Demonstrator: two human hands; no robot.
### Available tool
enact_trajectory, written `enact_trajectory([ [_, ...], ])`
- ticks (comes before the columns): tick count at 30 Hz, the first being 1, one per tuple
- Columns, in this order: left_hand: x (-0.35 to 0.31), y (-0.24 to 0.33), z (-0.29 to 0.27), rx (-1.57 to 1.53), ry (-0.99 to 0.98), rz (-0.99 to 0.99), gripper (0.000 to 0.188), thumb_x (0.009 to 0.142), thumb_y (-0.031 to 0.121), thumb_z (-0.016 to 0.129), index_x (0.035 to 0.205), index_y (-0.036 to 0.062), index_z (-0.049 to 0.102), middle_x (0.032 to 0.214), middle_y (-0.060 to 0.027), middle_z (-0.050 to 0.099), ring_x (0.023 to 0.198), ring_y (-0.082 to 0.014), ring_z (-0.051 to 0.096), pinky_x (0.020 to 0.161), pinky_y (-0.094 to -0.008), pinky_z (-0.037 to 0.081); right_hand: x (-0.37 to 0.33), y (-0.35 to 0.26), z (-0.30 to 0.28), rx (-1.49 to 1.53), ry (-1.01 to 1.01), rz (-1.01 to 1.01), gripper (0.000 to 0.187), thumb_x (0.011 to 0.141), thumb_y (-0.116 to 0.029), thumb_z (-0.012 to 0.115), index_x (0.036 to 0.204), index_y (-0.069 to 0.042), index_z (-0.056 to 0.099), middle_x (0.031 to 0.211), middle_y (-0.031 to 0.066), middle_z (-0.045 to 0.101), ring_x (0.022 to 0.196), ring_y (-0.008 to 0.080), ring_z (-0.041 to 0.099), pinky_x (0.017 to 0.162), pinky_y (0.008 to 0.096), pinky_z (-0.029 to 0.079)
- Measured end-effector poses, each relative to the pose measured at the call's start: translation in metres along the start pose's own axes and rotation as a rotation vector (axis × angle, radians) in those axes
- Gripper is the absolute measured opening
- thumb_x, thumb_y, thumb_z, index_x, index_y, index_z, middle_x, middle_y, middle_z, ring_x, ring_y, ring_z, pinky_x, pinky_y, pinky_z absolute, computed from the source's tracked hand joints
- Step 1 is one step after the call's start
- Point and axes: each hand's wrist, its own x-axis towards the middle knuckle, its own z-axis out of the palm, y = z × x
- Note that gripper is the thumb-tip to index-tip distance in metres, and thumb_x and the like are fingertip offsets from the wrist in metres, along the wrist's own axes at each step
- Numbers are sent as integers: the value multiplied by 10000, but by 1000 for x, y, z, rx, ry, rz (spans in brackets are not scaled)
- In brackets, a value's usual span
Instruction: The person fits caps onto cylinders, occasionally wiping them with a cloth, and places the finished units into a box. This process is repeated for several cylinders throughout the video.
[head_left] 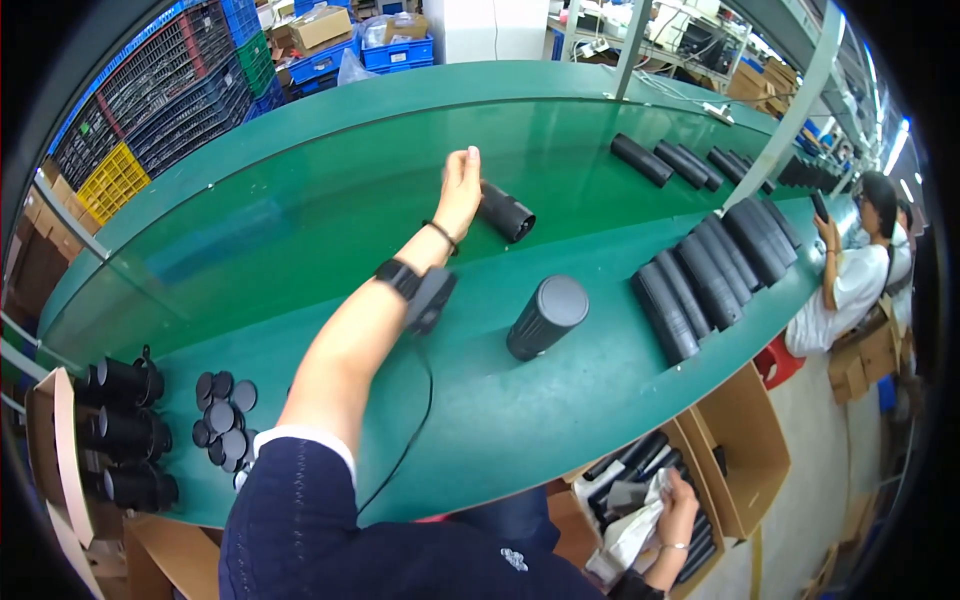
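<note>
Over the green belt, my left hand (461, 192) reaches out with its fingers stretched. A black ribbed cylinder (508, 214) lies right beside it; whether they touch I cannot tell. Closer to me on the green work surface stands another black cylinder (550, 312), upright and textured. At the lower right, my right hand (680, 517) grips a crumpled white wrapper (638, 520), perhaps plastic or cloth. That hand is above an open cardboard box (700, 450) filled with black tubes (630, 462).
Several black cylinders (710, 270) lie in a row at right, more (642, 160) on the belt. Round black caps (222, 418) are piled left, near black cylindrical parts (128, 432). A dark device with a cable (430, 300) is by my wrist. A person (860, 260) sits far right.
</note>
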Motion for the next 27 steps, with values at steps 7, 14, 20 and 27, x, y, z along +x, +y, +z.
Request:
enact_trajectory([
  [7, -154, 54, 7, 93, -750, 307, 884, 653, 211, 877, 1365, 114, 363, 1312, -86, 461, 1274, -233, 428, 1071, -407, 338, 21, -58, -51, 407, 154, -86, 415, 802, 68, 581, 1213, 14, 605, 1188, 151, 626, 1082, 251, 602, 930, 323, 458],
  [14, -256, 87, 83, 411, -832, 633, 586, 688, 150, 773, 1199, 71, 499, 1135, -144, 568, 1053, -351, 533, 925, -433, 419, 31, -203, -68, 201, 482, -497, 338, 829, 72, 548, 1151, 29, 646, 1160, 200, 628, 1063, 328, 621, 927, 358, 473],
  [20, -288, 89, 83, 222, -904, 519, 593, 684, 99, 793, 1194, 52, 493, 1106, -116, 575, 1040, -272, 562, 912, -368, 441, 22, -180, -49, 42, 408, -553, 353, 730, 95, 535, 1043, 7, 672, 1117, 182, 630, 972, 348, 558, 867, 403, 473],
  [27, -282, 95, 72, -566, -909, -281, 562, 770, 109, 786, 1233, 47, 473, 1120, -39, 572, 1060, -140, 547, 945, -315, 444, 26, -169, -64, 279, 444, -487, 292, 867, 39, 531, 1127, 5, 660, 1146, 183, 640, 1019, 333, 602, 910, 392, 462],
])
